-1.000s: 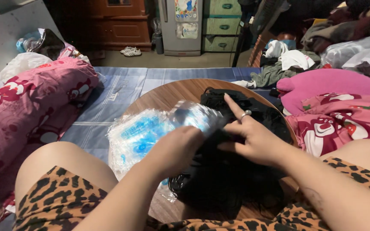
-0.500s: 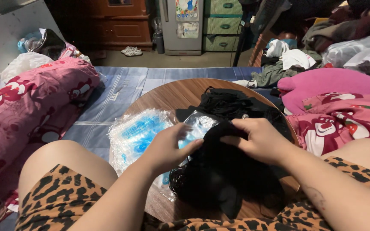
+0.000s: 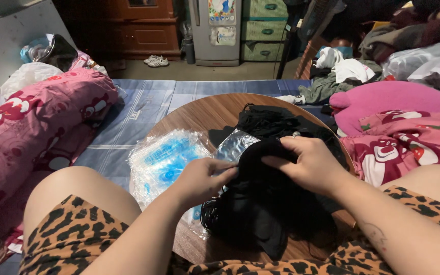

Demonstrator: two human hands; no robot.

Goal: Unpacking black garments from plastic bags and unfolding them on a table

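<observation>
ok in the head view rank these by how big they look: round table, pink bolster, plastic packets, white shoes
1. round table, though partly covered
2. pink bolster, close to the table in apparent size and nearer the camera, so this order is unsure
3. plastic packets
4. white shoes, far off, so they look smallest

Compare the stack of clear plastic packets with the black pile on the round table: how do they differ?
The plastic packets are see-through with blue print; the black pile is dark and opaque. The packets lie flat in a neat stack, while the black pile is heaped and crumpled. Both hands, left hand and right hand, grip the black pile; the main packet stack lies untouched. Both rest on the wooden table.
</observation>
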